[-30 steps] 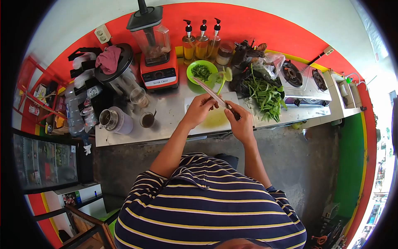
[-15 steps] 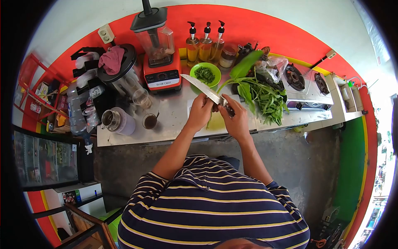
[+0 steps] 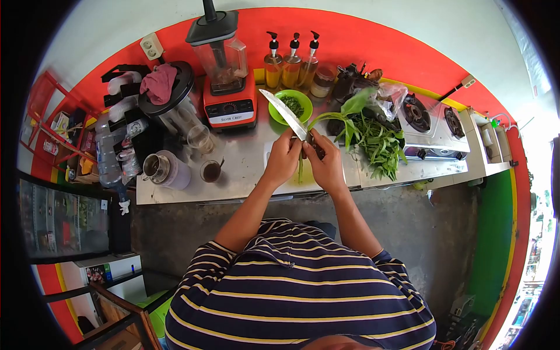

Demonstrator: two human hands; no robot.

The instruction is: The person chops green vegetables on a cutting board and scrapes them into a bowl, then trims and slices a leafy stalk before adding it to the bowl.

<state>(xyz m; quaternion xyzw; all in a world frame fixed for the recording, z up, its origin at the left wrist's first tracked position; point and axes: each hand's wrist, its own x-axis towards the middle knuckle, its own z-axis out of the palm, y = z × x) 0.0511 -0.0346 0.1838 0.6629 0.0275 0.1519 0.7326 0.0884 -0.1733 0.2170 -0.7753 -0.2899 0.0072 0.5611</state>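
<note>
My right hand [image 3: 325, 164] is closed around the handle of a kitchen knife [image 3: 286, 111], whose blade points up and to the left. Close beside it, my left hand [image 3: 283, 158] pinches a green leafy stem [image 3: 301, 168] near the base of the blade. The stem's lower end hangs between my hands, and its top, with a broad leaf [image 3: 357, 101], leans to the right. Under my hands lies a white cutting board [image 3: 286, 186]. Beyond the blade stands a lime-green bowl [image 3: 308, 112] holding chopped greens [image 3: 291, 105]. A heap of leafy greens [image 3: 376, 146] rests to the right.
A red blender [image 3: 230, 108], pump bottles [image 3: 290, 73] and a lidded jar [image 3: 322, 81] line the wall. On the left are a steel flask [image 3: 166, 170], a glass of dark liquid [image 3: 210, 171] and a plastic cup [image 3: 200, 139]. A gas stove [image 3: 434, 131] stands right.
The leafy stem has swung lower, and its lower end now shows between my hands. The knife blade has tilted a little more upright. My hands have shifted only slightly.
</note>
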